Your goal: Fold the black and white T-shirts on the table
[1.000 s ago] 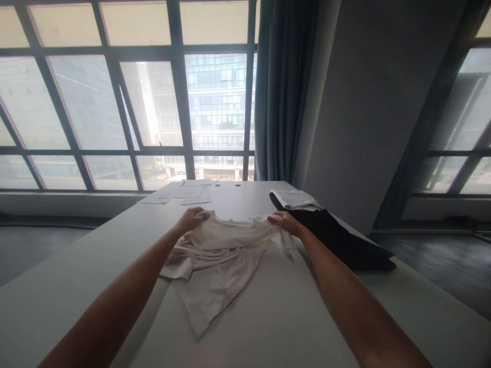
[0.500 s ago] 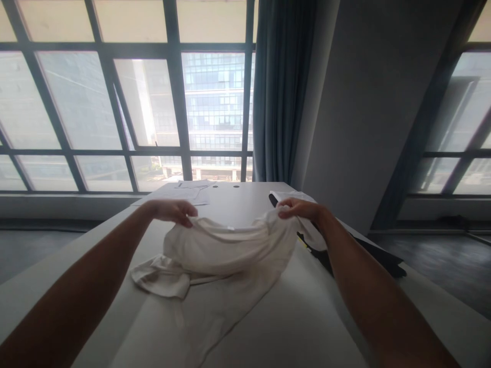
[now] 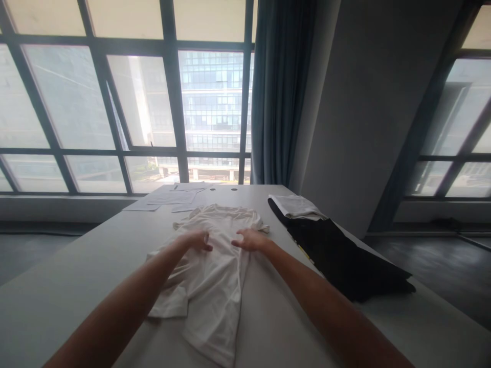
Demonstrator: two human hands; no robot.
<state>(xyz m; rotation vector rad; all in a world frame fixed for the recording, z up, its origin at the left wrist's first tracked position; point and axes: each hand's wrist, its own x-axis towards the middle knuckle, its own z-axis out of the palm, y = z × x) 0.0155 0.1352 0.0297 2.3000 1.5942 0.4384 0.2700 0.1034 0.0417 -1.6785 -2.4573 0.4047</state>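
Observation:
A white short-sleeved T-shirt (image 3: 219, 278) lies wrinkled on the white table (image 3: 57, 291), its neckline at the far end. Its near part is bunched and twisted, with a sleeve or a fold spread to the left. Over the middle of the shirt is my left hand (image 3: 197, 240), thumb and fingers apart and nothing pinched between them. My right hand (image 3: 249, 240) faces it a short way to the right, fingers spread as well. Both are at or just above the fabric; contact is hard to make out.
Right of the shirt, a black garment (image 3: 349, 260) lies along the table edge, with a folded white cloth (image 3: 297, 206) on its far end. Several paper sheets (image 3: 176, 198) rest at the far left. Behind the table hang a blue-grey curtain (image 3: 274, 97) and windows (image 3: 210, 102).
The shirt, held up by its neckline between both hands, now lies on the table. My hands have let go of the collar and come nearer to each other and to me.

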